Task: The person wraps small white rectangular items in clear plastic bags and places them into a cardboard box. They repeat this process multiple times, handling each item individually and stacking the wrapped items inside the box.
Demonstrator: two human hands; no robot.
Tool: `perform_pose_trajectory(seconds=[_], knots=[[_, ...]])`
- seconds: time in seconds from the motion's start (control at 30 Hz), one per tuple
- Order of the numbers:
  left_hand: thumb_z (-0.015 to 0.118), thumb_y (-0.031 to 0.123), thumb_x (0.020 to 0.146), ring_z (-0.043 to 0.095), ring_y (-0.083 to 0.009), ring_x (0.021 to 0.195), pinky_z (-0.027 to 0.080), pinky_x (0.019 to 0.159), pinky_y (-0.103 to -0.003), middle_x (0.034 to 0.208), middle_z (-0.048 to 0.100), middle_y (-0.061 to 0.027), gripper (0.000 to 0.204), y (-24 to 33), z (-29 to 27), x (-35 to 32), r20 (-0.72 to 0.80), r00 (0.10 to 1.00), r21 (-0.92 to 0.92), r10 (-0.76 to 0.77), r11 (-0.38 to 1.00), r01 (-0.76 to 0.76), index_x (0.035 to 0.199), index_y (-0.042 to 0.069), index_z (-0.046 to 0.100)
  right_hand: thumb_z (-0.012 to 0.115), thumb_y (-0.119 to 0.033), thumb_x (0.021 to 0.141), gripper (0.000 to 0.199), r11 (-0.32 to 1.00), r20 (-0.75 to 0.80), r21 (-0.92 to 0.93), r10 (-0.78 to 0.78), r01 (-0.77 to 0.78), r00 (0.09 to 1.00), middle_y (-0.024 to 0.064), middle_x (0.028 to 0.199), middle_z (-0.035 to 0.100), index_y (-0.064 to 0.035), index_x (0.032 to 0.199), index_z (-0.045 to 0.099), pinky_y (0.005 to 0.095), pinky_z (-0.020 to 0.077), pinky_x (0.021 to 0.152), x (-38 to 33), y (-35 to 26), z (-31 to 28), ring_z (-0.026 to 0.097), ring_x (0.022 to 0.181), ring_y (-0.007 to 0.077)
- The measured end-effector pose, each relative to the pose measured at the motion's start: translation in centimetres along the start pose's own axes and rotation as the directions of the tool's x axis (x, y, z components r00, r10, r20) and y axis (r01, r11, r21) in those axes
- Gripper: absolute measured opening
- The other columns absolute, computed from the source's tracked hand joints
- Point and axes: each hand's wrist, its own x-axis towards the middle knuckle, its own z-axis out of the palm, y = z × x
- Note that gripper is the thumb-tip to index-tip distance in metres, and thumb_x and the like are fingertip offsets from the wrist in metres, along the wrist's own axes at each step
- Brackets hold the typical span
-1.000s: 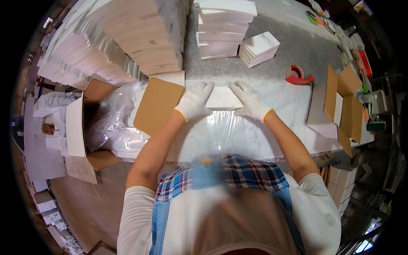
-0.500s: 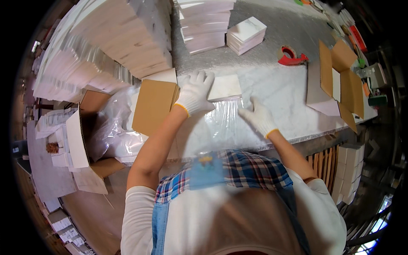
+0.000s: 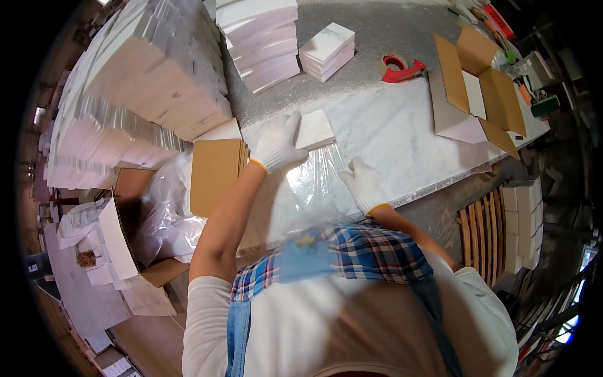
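Note:
My left hand (image 3: 278, 143), in a white knit glove with a yellow cuff, lies against the left side of a small white marble tile stack (image 3: 315, 129). Its fingers are stretched out. A clear plastic bag (image 3: 317, 176) extends from the tiles toward me. Beside the bag's right edge is my gloved right hand (image 3: 366, 186), thumb and fingers apart; I cannot tell whether it touches the plastic. To the left of my left forearm lie several flat brown cardboard pieces (image 3: 215, 176).
Tall tile stacks (image 3: 157, 75) stand far left, with another stack (image 3: 260, 47) and a low tile pile (image 3: 328, 51) behind. A red tape dispenser (image 3: 401, 69) sits farther back. Open cartons stand at right (image 3: 453, 113) and left (image 3: 119, 235), with loose plastic film (image 3: 173, 207) by the left one.
The view has shifted, so the table things appear farther left. My left hand's fingers look closer together, and my right hand is slightly nearer to me along the bag.

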Motion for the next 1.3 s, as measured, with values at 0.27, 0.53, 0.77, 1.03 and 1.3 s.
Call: perform_pose_trajectory(seconds=[0.27,0.53,0.77,1.03,1.3], knots=[[0.084,0.041,0.065,0.063,-0.0434,0.108,0.051,0.094,-0.051,0.113,0.064,-0.0252,0.086,0.5,0.1,0.1,-0.008,1.000,0.030,-0.020,0.999,0.020,0.134,0.002,0.050,0.068,-0.038,0.095,0.042,1.000,0.021,-0.018,0.021,-0.021,1.000,0.0248,0.107,0.073,-0.0044,0.119,0.061,0.0498,0.0536,0.088,-0.2,-0.7,-0.7,0.070,0.101,0.0437],[0.086,0.040,0.065,0.063,-0.0436,0.107,0.052,0.091,-0.051,0.111,0.063,-0.0256,0.086,1.4,0.1,0.5,0.005,0.999,0.046,-0.048,0.998,0.048,0.132,0.002,0.047,0.069,-0.037,0.093,0.044,0.998,-0.022,0.028,-0.047,0.047,0.999,0.0242,0.109,0.072,-0.0029,0.120,0.061,0.0484,0.0535,0.089,-0.5,0.5,-0.1,0.069,0.102,0.0429],[0.087,0.039,0.067,0.060,-0.0428,0.112,0.049,0.096,-0.051,0.120,0.061,-0.0234,0.088,1.3,-0.1,0.2,0.001,1.000,0.034,-0.010,0.999,0.010,0.137,0.003,0.047,0.071,-0.038,0.090,0.043,1.000,0.105,-0.009,-0.029,0.030,0.994,0.0241,0.104,0.072,-0.0031,0.115,0.066,0.0471,0.0533,0.089,-0.6,0.3,-0.2,0.069,0.103,0.0409],[0.079,0.019,0.074,0.053,-0.0389,0.117,0.048,0.093,-0.052,0.126,0.054,-0.0178,0.059,0.9,-1.2,-5.0,-0.342,0.903,0.124,0.260,0.965,-0.231,0.127,0.008,0.055,0.067,-0.027,0.094,0.027,0.837,0.174,0.543,-0.034,-0.067,0.984,0.0111,0.094,0.073,-0.0023,0.106,0.068,0.0372,0.0541,0.079,0.5,2.4,-0.6,0.068,0.086,0.0196],[0.086,0.034,0.057,0.050,-0.0405,0.116,0.042,0.093,-0.051,0.127,0.051,-0.0206,0.085,1.6,0.7,-8.3,-0.261,0.958,0.123,0.121,0.988,-0.091,0.132,0.011,0.053,0.062,-0.013,0.099,0.040,0.347,0.397,0.861,0.000,-0.372,0.918,0.0112,0.101,0.070,0.0016,0.136,0.056,0.0221,0.0490,0.052,1.0,-2.9,-5.1,0.060,0.067,0.0092]])
